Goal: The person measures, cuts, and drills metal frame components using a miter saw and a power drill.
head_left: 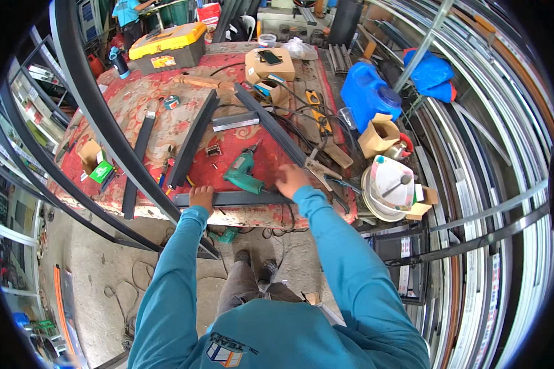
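My left hand (202,198) is closed over the left part of a dark grey metal profile (237,198), which lies along the near edge of the table. At this profile's right end is my right hand (291,180), its fingers apart and partly bent, with nothing visible in them. A green power drill (245,171) lies on its side between my hands, just beyond the profile. Two more dark profiles, a left one (194,138) and a right one (269,125), slant away across the table. Between them lies a short profile piece (236,121). Pliers-like locking clamps (323,175) rest beside my right hand.
The table has a worn red patterned cover (120,101). On it stand a yellow-lidded toolbox (168,46), a cardboard box (269,63) and a blue jerrycan (369,92). Long dark bars (98,117) rise at the left. A white bucket (375,200) stands at the right. Cables (129,289) lie on the floor.
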A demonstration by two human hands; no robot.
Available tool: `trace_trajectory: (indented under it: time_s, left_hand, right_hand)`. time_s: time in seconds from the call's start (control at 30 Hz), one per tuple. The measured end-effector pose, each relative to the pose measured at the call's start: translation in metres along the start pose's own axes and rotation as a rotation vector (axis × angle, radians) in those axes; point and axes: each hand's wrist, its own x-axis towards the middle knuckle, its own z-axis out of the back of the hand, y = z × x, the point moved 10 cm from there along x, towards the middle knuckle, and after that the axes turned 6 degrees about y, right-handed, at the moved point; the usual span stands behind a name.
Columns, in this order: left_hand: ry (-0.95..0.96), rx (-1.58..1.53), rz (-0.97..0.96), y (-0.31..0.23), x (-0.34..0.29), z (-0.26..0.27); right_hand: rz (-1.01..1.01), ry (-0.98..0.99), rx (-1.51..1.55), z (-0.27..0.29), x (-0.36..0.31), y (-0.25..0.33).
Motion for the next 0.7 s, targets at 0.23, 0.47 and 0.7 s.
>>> trace_trajectory:
  time_s: [0.23, 0.47, 0.7]
  left_hand:
    - [-0.003, -0.008, 0.034, 0.007, -0.005, 0.004]
    - [0.008, -0.027, -0.026, 0.005, 0.000, 0.018]
    - [-0.050, -0.083, -0.435, -0.047, -0.025, 0.062]
  right_hand:
    - [-0.196, 0.549, 0.032, -0.102, 0.049, 0.080]
    - [-0.291, 0.557, 0.002, -0.108, 0.071, 0.058]
    - [-0.010, 0.263, 0.432, 0.003, 0.052, 0.080]
